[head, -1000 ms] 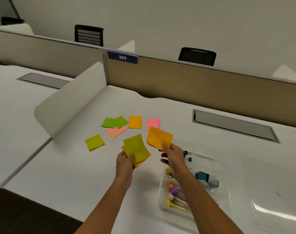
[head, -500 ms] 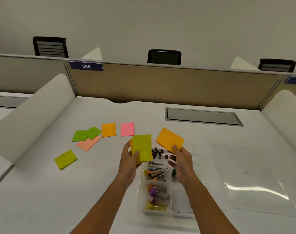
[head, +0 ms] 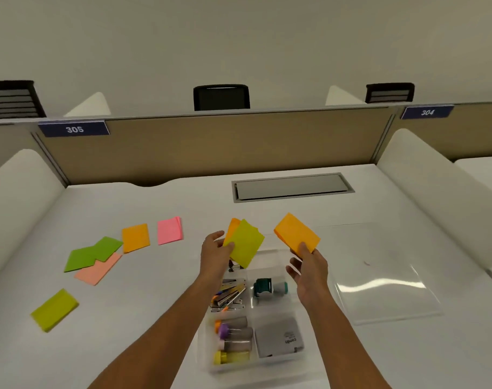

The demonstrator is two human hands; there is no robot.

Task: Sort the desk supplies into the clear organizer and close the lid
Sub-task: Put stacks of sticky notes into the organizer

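Left hand [head: 215, 255] grip pinching yellow-green pad [head: 246, 244], right hand [head: 309, 266] grip pinching orange pad [head: 296, 233], both tilted upward.

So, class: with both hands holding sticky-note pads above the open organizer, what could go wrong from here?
1. The left hand pinches two stacked pads, the yellow-green pad over an orange one; they might slide apart and drop.
2. The clear organizer looks nearly full, so the orange pad in the right hand may not fit flat.
3. Then the clear lid might not close.
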